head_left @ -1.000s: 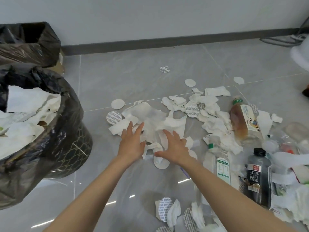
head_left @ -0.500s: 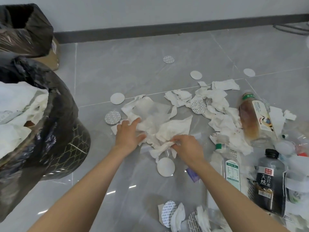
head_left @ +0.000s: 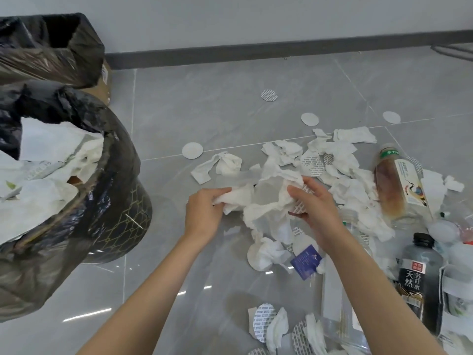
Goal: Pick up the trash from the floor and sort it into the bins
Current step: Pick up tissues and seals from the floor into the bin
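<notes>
Left hand (head_left: 204,211): from my feed, its fingers are curled round one end of a crumpled white tissue bundle (head_left: 263,208), knuckles up, over the middle of the floor (head_left: 204,111).
Right hand (head_left: 312,203): it grips the other end of the same bundle, with a printed round seal (head_left: 298,204) tucked against the palm.
Bundle: it is stretched between my two hands, which are close together but not touching (I cannot tell whether its lower folds reach the floor).
Near bin (head_left: 120,221): a round, black-bagged bin at the floor's left side, piled with white paper.
Far bin (head_left: 84,47): behind the near one, against the wall edge, with its black liner hanging open.
Loose paper (head_left: 340,155): more crumpled tissue is spread toward the floor's right side, beyond and beside the right hand.
Bottles: a tea bottle (head_left: 395,185) lies on its side among that paper, and a dark water bottle (head_left: 417,278) lies nearer me at the right.
Small bits: a plain white disc (head_left: 192,150) sits apart from the pile on its left, a printed disc (head_left: 269,95) lies alone nearer the wall, and a blue card (head_left: 305,261) rests under my right forearm.
</notes>
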`<state>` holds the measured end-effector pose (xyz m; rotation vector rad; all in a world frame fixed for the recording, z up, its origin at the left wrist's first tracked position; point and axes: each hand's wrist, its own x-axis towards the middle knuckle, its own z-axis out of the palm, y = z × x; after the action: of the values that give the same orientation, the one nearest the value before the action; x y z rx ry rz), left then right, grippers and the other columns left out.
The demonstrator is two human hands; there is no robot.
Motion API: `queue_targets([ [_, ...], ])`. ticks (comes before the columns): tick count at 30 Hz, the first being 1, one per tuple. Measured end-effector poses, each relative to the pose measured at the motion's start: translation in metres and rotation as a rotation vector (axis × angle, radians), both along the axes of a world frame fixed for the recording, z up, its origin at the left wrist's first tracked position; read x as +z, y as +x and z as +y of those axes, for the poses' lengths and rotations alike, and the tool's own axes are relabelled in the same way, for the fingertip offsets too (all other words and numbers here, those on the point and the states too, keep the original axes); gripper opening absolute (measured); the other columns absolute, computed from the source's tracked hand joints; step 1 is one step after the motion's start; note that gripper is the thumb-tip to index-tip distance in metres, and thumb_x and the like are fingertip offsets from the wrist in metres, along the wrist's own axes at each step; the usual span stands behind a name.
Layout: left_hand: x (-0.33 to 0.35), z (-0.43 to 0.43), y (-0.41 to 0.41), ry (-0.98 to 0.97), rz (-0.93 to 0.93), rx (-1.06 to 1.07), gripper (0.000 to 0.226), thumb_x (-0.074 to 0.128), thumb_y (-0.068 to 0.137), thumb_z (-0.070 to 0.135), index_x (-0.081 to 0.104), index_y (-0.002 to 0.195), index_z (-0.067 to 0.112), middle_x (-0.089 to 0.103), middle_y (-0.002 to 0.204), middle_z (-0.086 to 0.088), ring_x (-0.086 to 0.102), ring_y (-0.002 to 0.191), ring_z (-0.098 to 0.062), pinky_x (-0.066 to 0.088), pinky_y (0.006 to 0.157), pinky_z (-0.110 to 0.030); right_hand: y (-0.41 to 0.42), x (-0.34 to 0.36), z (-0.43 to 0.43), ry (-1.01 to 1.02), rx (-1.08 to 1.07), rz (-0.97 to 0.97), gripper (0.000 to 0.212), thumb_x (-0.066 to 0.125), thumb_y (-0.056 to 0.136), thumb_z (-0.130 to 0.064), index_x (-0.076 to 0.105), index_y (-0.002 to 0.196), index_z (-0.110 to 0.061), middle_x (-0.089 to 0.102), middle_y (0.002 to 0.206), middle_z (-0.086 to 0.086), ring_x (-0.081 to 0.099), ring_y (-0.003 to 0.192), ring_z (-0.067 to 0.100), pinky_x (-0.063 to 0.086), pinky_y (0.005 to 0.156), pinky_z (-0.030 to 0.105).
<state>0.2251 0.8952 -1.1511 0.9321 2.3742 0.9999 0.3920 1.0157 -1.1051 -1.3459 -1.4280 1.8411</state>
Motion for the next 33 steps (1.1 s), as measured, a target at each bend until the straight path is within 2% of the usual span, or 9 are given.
queue_targets([
  [7,0.076,0.005,-0.009,0.201,0.086,0.054,0.047,0.057,0.081,-0.005,0.068,0.111,0.03,0.067,0.101,0.003,0.058,0.085,-0.01,0.038,0.064,-0.007,-0.029,0.046,-0.005,-0.074,0.071,0.248,0.026,0.06,0.09,-0.01,0.063,0.114,-0.017,0.072,0.093,-0.003,0.068,0.078,0.008,0.055,0.065,0.022],
  [12,0.142,-0.01,-0.023,0.383,0.127,0.148,0.045,0.058,0.084,-0.003,0.068,0.11,0.032,0.065,0.101,0.013,0.057,0.083,0.005,0.047,0.074,-0.009,-0.074,0.089,-0.02,-0.127,0.101,0.44,0.021,0.056,0.091,-0.008,0.062,0.11,-0.015,0.07,0.1,0.003,0.063,0.093,0.02,0.049,0.091,0.04],
  [17,0.195,-0.036,-0.049,0.553,0.161,0.295,0.044,0.06,0.081,-0.003,0.067,0.11,0.029,0.062,0.095,0.019,0.053,0.084,0.021,0.039,0.071,0.001,-0.14,0.141,-0.044,-0.214,0.31,0.677,0.025,0.049,0.095,-0.007,0.056,0.118,-0.012,0.066,0.107,0.008,0.064,0.095,0.023,0.051,0.091,0.045],
  [22,0.228,-0.084,-0.087,0.659,0.265,0.483,0.043,0.058,0.082,0.002,0.068,0.113,0.031,0.067,0.103,0.014,0.059,0.094,0.007,0.048,0.085,-0.016,-0.204,0.18,-0.085,-0.366,0.496,0.82,0.027,0.047,0.096,-0.007,0.053,0.122,-0.01,0.062,0.118,0.011,0.061,0.104,0.025,0.054,0.086,0.041],
  [25,0.223,-0.118,-0.109,0.544,0.329,0.573,0.038,0.057,0.085,0.009,0.067,0.112,0.034,0.067,0.098,0.01,0.06,0.086,-0.002,0.048,0.075,-0.017,-0.238,0.172,-0.12,-0.449,0.553,0.639,0.019,0.048,0.097,-0.009,0.057,0.114,-0.01,0.064,0.115,0.012,0.062,0.103,0.027,0.058,0.079,0.042],
  [27,0.206,-0.137,-0.121,0.282,0.369,0.54,0.027,0.053,0.089,0.015,0.072,0.102,0.029,0.066,0.085,0.003,0.054,0.072,-0.011,0.039,0.06,-0.017,-0.252,0.155,-0.137,-0.177,0.579,0.369,0.019,0.051,0.094,-0.01,0.06,0.111,-0.01,0.066,0.114,0.012,0.063,0.104,0.029,0.057,0.082,0.042],
  [29,0.191,-0.15,-0.125,0.044,0.33,0.475,0.023,0.049,0.091,0.015,0.069,0.097,0.021,0.064,0.08,-0.006,0.05,0.066,-0.014,0.032,0.051,-0.016,-0.256,0.14,-0.143,0.364,0.674,0.082,0.022,0.055,0.088,-0.012,0.06,0.109,-0.01,0.066,0.11,0.008,0.061,0.105,0.026,0.052,0.086,0.038],
  [31,0.185,-0.157,-0.123,-0.082,0.227,0.422,0.041,0.047,0.092,0.009,0.054,0.13,0.023,0.062,0.115,-0.007,0.059,0.094,-0.019,0.046,0.067,-0.021,-0.254,0.13,-0.141,0.787,0.734,-0.087,0.033,0.053,0.086,-0.011,0.055,0.118,-0.005,0.061,0.116,0.01,0.056,0.109,0.027,0.045,0.086,0.035],
  [33,0.187,-0.159,-0.12,-0.127,0.18,0.438,0.065,0.047,0.092,0.002,0.023,0.149,0.021,0.03,0.152,-0.005,0.036,0.135,-0.024,0.042,0.099,-0.035,-0.247,0.129,-0.136,0.957,0.704,-0.121,0.03,0.049,0.087,-0.008,0.054,0.115,-0.002,0.059,0.113,0.013,0.054,0.105,0.028,0.04,0.078,0.032],
])
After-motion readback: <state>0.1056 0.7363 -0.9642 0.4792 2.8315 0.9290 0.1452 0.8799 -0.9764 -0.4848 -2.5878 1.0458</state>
